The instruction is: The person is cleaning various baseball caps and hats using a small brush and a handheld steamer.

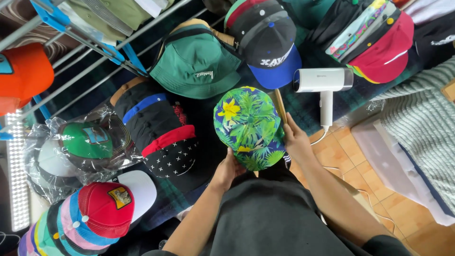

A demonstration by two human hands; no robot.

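The floral cap (248,127) sits directly in front of the person, raised between both hands above the dark cloth-covered desk (208,137). The left hand (227,171) grips its lower rim, the right hand (295,138) clasps its right edge. Its long axis runs away from the body, toward the green bucket hat (195,64). The white handheld steamer (323,85) lies nearer the right hand.

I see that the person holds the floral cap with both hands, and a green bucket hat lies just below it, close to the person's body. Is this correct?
Not quite. In the head view both hands, left hand and right hand, do hold the floral cap, but the green bucket hat lies above it in the picture, farther from the person's body, not below it.
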